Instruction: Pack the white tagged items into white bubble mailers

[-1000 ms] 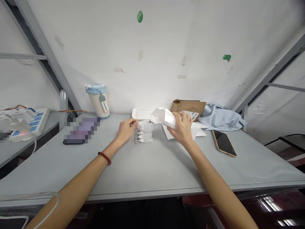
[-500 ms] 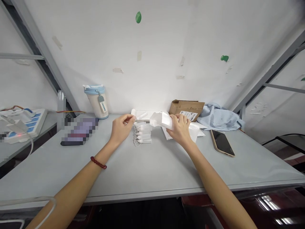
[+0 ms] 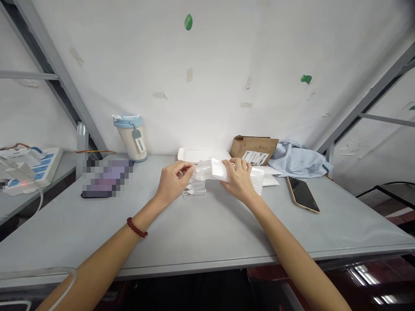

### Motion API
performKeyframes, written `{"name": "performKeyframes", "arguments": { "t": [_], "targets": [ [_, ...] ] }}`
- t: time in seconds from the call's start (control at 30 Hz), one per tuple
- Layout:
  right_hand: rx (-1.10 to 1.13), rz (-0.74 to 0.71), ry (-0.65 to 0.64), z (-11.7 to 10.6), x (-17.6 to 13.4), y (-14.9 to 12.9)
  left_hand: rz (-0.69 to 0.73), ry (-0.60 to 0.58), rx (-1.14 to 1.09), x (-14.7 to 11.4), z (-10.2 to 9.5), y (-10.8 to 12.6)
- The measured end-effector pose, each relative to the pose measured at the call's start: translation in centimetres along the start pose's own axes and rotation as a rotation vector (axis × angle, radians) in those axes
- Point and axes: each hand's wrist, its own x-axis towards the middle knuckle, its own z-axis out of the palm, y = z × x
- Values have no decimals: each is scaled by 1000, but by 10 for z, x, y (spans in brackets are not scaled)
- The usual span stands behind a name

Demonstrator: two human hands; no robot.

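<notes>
in the head view, a grey desk (image 3: 201, 235) runs along a pale wall (image 3: 214, 52) marked with scraps of tape and two small green bits, with grey metal framing at either side. the brown cardboard box (image 3: 256, 149) stands at the back of the desk, bearing a printed label. just right of the box lies a crumpled light blue cloth (image 3: 296, 160); in front of it and further right, a dark-screened phone (image 3: 304, 195). well left of the box stands a cream cup (image 3: 129, 140) with a blue lid and a hanging tag, and beyond that, on another surface, a power strip (image 3: 45, 170) with blue sockets.

in front of the box and to its left is a white packet (image 3: 217, 168), thin, glossy and creased, lying on its side with its mouth facing left. the right hand (image 3: 240, 179) grips it, fingers curled over the top. the left hand (image 3: 173, 181) is at the mouth, thumb and forefinger brought together; i cannot tell what is between them. below the packet's mouth, left of the box, lie small clear tubes (image 3: 199, 191) with white caps and loops, partly hidden by the left hand and the packet.
</notes>
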Motion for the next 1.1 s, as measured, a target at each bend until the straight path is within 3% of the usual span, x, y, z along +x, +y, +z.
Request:
{"name": "performKeyframes", "arguments": {
  "t": [0.27,0.43,0.6,0.9,1.0,1.1],
  "targets": [
    [44,-116,1,-2,-5,-20,135,-39,41,-7,9,5],
    [65,-147,18,-3,-5,-24,111,-91,90,-11,11,6],
    [60,-165,23,-5,-5,-24,105,-237,157,-13,11,7],
    [58,-176,23,-5,-5,-24,251,-436,145,-14,13,4],
    [39,-151,21,-4,-3,-19,222,-395,95,-13,10,5],
    [30,-126,41,-4,-2,-13,93,-202,18,-10,5,6]
  ]
}}
